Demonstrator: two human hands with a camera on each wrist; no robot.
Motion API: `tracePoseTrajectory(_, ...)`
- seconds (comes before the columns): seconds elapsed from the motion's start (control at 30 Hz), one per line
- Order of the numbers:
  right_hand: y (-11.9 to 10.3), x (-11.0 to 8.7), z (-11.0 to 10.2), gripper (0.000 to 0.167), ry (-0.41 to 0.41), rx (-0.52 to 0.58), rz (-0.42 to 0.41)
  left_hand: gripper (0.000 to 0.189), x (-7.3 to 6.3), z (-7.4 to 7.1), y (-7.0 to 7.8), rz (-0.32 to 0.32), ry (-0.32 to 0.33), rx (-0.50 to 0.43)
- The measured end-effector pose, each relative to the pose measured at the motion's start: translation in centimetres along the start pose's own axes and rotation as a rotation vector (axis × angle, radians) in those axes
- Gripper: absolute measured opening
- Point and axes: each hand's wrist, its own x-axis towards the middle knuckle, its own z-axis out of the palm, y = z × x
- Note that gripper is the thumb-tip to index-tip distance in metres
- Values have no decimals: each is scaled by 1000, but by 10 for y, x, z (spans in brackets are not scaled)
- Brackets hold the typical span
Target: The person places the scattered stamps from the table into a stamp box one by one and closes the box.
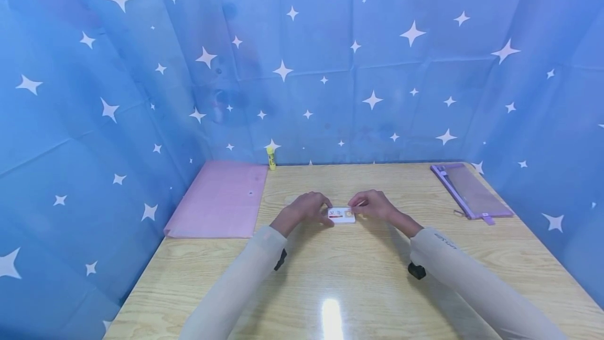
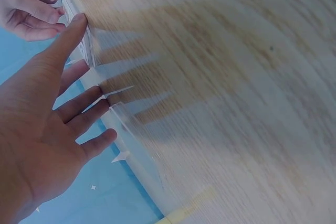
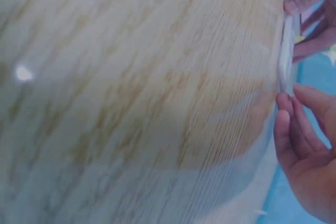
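Observation:
A small, flat white packet [image 1: 337, 219] with a printed red-and-orange top lies between both hands over the table. My left hand [image 1: 309, 208] grips its left end, thumb along the near edge and fingers behind. In the left wrist view the packet [image 2: 88, 48] shows as a thin, layered edge beside the thumb of the left hand [image 2: 50, 103]; the other fingers spread apart. My right hand [image 1: 373, 204] pinches the packet's right end. The right wrist view shows thumb and fingertips of the right hand [image 3: 310, 140] at the lower end of the packet [image 3: 286, 56].
A pink translucent folder [image 1: 222, 201] lies at the table's left. A yellow glue stick [image 1: 271, 158] stands by its far corner. On the right lies a purple zip pouch [image 1: 472, 190]. Clear plastic [image 2: 134, 135] lies beyond the left fingers. Blue starred curtains [image 1: 325, 93] surround the table.

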Motion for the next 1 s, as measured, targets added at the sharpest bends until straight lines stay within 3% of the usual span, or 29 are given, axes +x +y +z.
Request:
tracePoseTrajectory(0.27,0,-2,-2,12,-7,15,14,63,-2,-1,2,-14,-12,16)
tracePoseTrajectory(0.43,1,-2,-2,12,-5,37,23,66,-4,-2,-2,15,-10,5)
tracePoseTrajectory(0.63,0,-7,-4,16,-2,32,9,70,-11,-7,-16,45,16,-27)
tracePoseTrajectory(1.0,0,-13,-13,22,-3,63,37,67,-29,-20,-48,5,84,-74)
